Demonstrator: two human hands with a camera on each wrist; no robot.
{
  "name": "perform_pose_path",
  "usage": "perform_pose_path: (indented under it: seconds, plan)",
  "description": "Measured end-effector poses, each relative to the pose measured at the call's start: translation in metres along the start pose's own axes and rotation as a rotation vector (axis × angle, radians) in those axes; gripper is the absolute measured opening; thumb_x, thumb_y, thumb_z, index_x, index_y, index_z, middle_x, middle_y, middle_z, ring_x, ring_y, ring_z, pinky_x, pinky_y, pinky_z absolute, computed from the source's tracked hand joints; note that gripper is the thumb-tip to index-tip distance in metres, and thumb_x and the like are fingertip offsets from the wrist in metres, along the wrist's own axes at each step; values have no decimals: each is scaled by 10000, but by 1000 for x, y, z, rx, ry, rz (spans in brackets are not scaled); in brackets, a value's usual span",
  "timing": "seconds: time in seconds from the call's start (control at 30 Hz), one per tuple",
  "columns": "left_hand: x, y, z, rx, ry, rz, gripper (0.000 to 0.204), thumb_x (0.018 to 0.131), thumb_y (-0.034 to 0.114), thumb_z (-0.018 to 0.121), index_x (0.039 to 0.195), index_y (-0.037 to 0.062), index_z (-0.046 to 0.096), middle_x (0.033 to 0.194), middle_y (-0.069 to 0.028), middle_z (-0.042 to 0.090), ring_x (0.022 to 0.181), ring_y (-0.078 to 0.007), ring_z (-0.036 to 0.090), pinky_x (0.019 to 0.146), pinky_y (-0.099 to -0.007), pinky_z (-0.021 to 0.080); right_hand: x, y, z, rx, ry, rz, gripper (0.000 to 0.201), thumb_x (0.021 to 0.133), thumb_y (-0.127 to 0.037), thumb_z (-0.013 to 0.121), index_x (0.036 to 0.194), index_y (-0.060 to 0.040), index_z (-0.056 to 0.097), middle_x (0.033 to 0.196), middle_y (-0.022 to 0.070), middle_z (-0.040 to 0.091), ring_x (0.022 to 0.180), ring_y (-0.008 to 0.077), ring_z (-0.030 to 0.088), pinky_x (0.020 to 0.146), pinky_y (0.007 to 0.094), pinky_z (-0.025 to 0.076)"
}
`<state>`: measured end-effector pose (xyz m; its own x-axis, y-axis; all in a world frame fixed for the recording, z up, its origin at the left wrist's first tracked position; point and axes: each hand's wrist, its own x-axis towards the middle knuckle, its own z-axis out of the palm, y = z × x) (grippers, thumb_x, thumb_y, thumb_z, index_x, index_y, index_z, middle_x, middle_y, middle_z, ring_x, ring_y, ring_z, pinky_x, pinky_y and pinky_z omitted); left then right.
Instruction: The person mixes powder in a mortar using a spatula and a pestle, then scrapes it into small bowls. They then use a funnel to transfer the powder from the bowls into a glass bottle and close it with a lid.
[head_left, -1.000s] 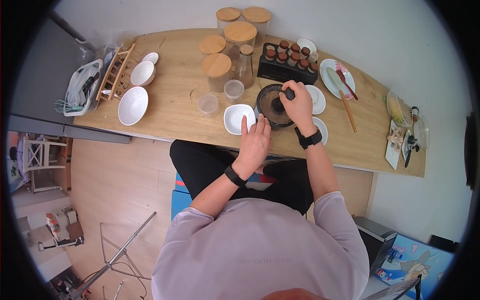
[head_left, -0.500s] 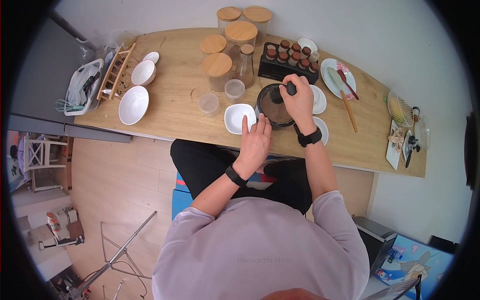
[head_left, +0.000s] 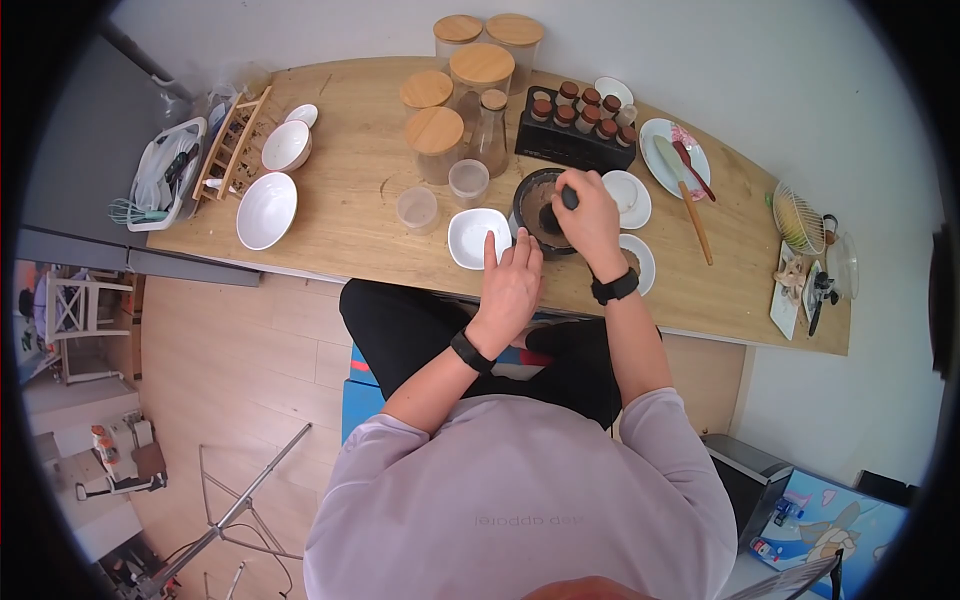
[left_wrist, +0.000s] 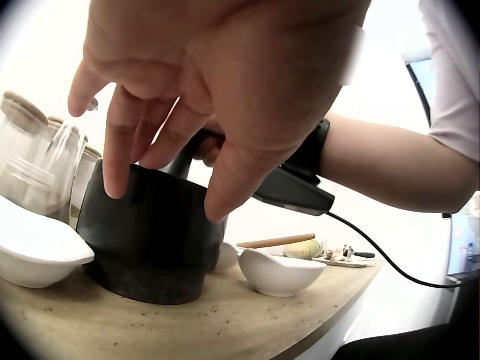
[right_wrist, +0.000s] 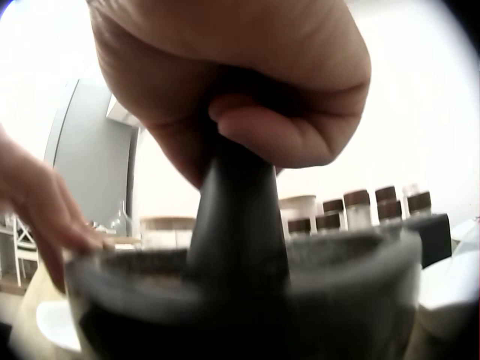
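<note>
A dark stone mortar point(left_wrist: 150, 232) stands near the table's front edge, with brown powder point(head_left: 541, 195) inside it. My right hand point(head_left: 592, 225) grips the upper part of a black pestle point(right_wrist: 236, 217), whose lower end is down in the mortar. In the right wrist view the fingers wrap the pestle's top and the thumb lies across it. My left hand point(head_left: 510, 292) rests at the mortar's near left side, fingers spread and fingertips at its rim and wall. Its index finger overlaps a white square bowl point(head_left: 466, 240) in the head view.
Two clear cups point(head_left: 417, 209) and lidded jars point(head_left: 436, 150) stand left and behind. A black rack point(head_left: 570, 148) of spice bottles is behind the mortar. Small white dishes point(head_left: 630, 195) sit to its right, near a plate point(head_left: 655, 135) with a spatula point(head_left: 690, 200). White bowls point(head_left: 266, 212) stand far left.
My right hand has shifted the pestle within the mortar, first slightly away, then back toward the front and left. My left hand has stayed in place.
</note>
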<state>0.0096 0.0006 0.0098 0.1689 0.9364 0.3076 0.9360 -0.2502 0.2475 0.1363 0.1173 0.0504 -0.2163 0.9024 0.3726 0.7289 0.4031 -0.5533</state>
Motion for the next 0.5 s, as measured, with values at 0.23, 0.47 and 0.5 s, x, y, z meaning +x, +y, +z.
perform_pose_path:
  seconds: [0.23,0.47,0.5]
  plan:
    - [-2,0,-1,1,-15,-8,642,793,197,734,1340,-53,507,1355,-211,545,1042,-261,627,1163,-545,256,10,1,-11,53,84,36,164,793,-134,730,926,-129,634,877,110,585,800,350,618,693,433,494]
    - [1,0,1,9,-20,1,648,793,201,735,1340,-57,504,1355,-207,543,1036,-256,627,1162,-548,259,2,8,9,144,48,-14,162,793,-124,725,921,-115,627,863,114,578,799,348,608,702,428,489]
    - [0,-1,1,7,-20,1,647,792,201,735,1339,-58,505,1353,-208,544,1036,-255,627,1161,-550,259,4,10,8,125,46,-4,162,793,-123,724,921,-114,627,860,112,577,793,347,607,698,428,488]
